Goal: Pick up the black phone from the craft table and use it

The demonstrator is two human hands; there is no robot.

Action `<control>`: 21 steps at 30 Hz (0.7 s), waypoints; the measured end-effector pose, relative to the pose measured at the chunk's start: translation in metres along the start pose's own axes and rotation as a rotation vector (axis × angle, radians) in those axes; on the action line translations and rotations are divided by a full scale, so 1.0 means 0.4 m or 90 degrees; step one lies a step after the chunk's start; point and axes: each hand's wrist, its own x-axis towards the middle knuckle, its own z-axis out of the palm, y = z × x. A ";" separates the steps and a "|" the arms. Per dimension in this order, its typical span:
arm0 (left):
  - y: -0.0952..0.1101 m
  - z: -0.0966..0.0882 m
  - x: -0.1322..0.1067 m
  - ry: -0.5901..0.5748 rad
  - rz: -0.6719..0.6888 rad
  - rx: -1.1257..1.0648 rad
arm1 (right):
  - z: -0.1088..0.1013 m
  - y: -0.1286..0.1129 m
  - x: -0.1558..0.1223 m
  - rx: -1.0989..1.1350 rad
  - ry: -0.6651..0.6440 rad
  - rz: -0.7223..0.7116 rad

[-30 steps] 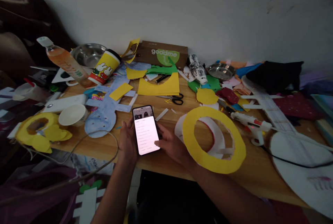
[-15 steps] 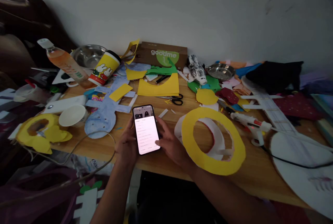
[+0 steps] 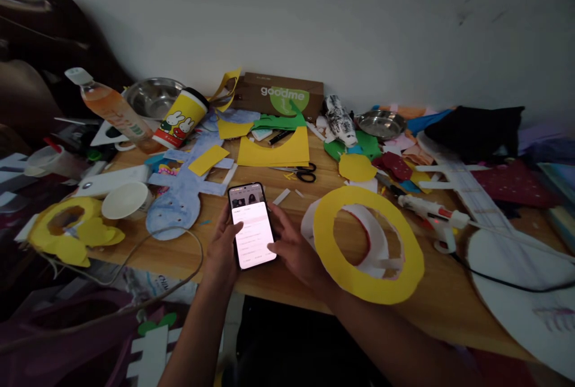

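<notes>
A lit smartphone point(image 3: 251, 226) is held over the near edge of the wooden table point(image 3: 278, 276). My left hand point(image 3: 221, 251) grips its left side, with the thumb reaching onto the screen. My right hand point(image 3: 294, 249) cups the phone's right side and underside, thumb at the screen's lower right. A large yellow paper ring point(image 3: 366, 243) lies just right of my right hand, over a white paper piece.
Black-handled scissors point(image 3: 305, 172) lie behind the phone. A white glue gun point(image 3: 433, 216) with a black cord sits to the right. A paper cup point(image 3: 126, 199), yellow cartoon cup point(image 3: 179, 117), drink bottle point(image 3: 112, 108), steel bowls, a cardboard box point(image 3: 283, 94) and paper scraps crowd the table.
My left thumb has moved onto the phone's screen. The phone and my right hand stay almost in place.
</notes>
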 end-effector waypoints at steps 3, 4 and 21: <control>-0.002 0.001 0.001 0.014 0.004 0.006 | -0.001 -0.002 -0.001 -0.009 -0.005 -0.001; -0.001 0.002 0.001 0.017 0.006 0.008 | -0.002 -0.002 -0.002 -0.017 -0.007 -0.006; 0.005 0.036 0.005 0.051 0.029 0.004 | 0.003 -0.016 -0.012 -0.090 -0.070 -0.052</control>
